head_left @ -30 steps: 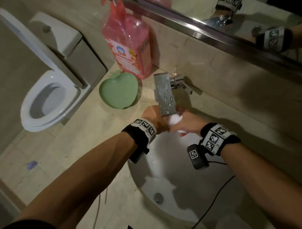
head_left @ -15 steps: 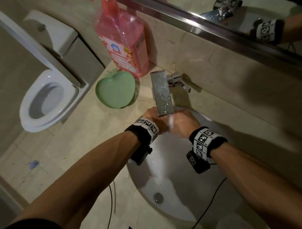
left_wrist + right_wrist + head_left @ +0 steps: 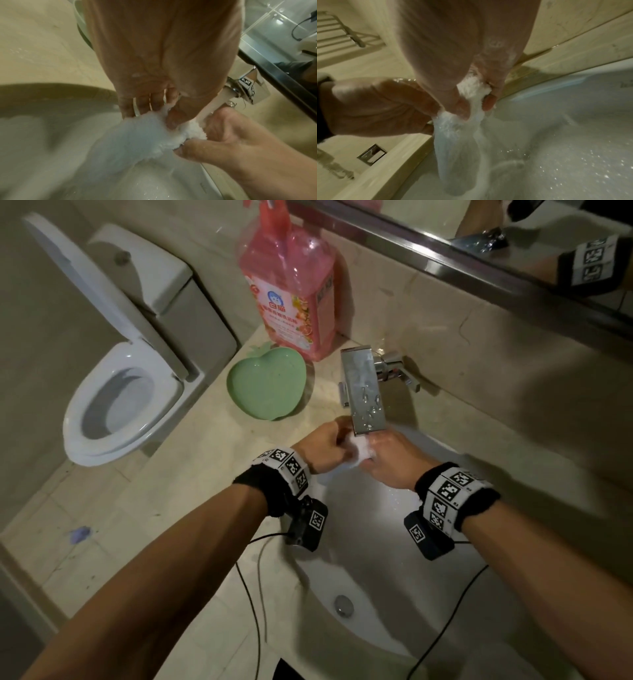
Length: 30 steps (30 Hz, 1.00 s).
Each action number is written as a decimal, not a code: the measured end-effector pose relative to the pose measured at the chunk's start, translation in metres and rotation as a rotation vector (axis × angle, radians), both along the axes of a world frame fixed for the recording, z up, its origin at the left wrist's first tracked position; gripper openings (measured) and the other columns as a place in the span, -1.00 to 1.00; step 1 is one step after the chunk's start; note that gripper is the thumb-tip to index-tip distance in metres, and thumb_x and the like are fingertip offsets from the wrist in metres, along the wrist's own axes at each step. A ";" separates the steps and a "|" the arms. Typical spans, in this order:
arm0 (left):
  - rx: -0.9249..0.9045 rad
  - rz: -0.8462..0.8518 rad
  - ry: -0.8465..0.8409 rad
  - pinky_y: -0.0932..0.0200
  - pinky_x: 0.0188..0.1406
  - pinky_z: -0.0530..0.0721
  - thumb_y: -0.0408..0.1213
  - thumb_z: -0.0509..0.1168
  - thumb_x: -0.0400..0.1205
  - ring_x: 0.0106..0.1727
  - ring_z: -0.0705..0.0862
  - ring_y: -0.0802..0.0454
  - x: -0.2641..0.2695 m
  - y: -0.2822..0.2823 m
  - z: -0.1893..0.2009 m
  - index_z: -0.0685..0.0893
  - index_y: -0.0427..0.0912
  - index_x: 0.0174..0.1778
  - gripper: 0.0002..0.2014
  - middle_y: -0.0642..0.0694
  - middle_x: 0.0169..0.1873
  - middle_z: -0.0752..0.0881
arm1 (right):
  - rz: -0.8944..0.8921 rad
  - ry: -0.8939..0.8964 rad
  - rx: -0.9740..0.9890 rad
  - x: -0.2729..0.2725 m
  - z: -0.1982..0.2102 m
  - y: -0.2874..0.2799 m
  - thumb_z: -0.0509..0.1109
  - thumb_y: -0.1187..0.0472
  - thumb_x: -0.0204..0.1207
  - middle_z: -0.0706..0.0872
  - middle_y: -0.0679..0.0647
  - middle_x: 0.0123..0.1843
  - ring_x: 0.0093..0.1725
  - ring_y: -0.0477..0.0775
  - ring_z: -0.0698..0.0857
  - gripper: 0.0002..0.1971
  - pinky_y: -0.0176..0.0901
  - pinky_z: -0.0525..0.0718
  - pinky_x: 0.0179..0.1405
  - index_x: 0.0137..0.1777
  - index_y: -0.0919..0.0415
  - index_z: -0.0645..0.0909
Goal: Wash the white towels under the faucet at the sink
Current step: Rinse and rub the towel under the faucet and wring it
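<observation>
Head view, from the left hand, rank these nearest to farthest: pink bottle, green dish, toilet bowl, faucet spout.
From the left hand:
1. Faucet spout, just right.
2. Green dish, on the counter behind.
3. Pink bottle, against the back wall.
4. Toilet bowl, far left.

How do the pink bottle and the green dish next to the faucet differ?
The pink bottle stands tall and upright against the wall; the green dish lies low and flat on the counter, in front of it. The bottle is translucent with a printed label; the dish is opaque, plain and apple-shaped. Both sit left of the faucet, untouched, while the left hand and the right hand grip the white towel.
</observation>
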<state>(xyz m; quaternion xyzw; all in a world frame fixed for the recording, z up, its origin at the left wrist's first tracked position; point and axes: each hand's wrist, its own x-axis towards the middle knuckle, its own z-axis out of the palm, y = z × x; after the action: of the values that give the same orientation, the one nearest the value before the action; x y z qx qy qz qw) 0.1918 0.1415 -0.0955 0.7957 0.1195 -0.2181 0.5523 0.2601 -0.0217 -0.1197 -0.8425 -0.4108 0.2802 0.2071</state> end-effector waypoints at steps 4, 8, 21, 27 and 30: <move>0.162 0.099 0.006 0.07 0.26 0.65 -0.40 0.52 0.48 0.21 0.71 -0.15 -0.010 0.006 -0.005 0.56 -0.21 0.42 -0.44 -0.07 0.10 0.73 | -0.167 -0.025 0.100 -0.002 0.004 -0.006 0.59 0.21 0.47 0.74 0.22 0.20 0.10 0.20 0.73 -0.65 -0.03 0.69 0.15 0.23 0.29 0.72; 0.193 0.147 -0.002 -0.15 0.21 0.70 -0.12 0.46 0.57 0.06 0.76 -0.12 -0.014 0.009 -0.008 0.70 -0.16 0.14 -0.72 -0.14 0.05 0.79 | -0.469 0.130 0.145 0.005 0.009 -0.020 0.58 0.03 0.45 0.82 -0.04 -0.02 -0.01 0.08 0.78 -0.63 -0.05 0.75 -0.03 0.22 0.12 0.71; -0.105 0.136 -0.189 0.16 0.27 0.65 -0.40 0.17 0.65 0.25 0.68 0.06 0.013 -0.019 -0.012 0.59 -0.07 0.39 -0.61 -0.09 0.29 0.67 | -0.640 0.655 0.375 -0.002 -0.019 -0.040 0.53 0.43 0.47 0.76 0.15 0.30 0.31 0.11 0.75 -0.34 0.22 0.68 0.38 0.53 0.13 0.39; -0.031 0.124 -0.108 -0.30 0.18 0.71 -0.67 0.16 0.59 0.26 0.70 -0.20 -0.002 -0.002 -0.014 0.44 -0.26 0.46 -0.49 -0.29 0.24 0.69 | -0.578 0.472 0.371 0.011 -0.018 -0.047 0.43 0.46 0.59 0.80 -0.28 0.05 0.09 -0.32 0.73 -0.45 -0.41 0.65 0.03 0.18 -0.34 0.61; -0.096 0.257 -0.005 -0.24 -0.34 0.81 -0.71 0.08 0.54 -0.13 0.77 -0.17 -0.007 0.000 -0.011 0.57 -0.25 0.22 -0.58 -0.28 -0.06 0.72 | -0.482 0.352 0.354 0.012 -0.013 -0.048 0.42 0.56 0.52 0.83 -0.27 -0.05 0.04 -0.25 0.74 -0.39 -0.34 0.68 0.05 -0.10 -0.36 0.75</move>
<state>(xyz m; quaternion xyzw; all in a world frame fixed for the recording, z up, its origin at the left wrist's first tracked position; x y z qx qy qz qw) 0.1852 0.1420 -0.1068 0.7469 0.2083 -0.1492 0.6136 0.2722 -0.0700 -0.1323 -0.8051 -0.2002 0.2889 0.4778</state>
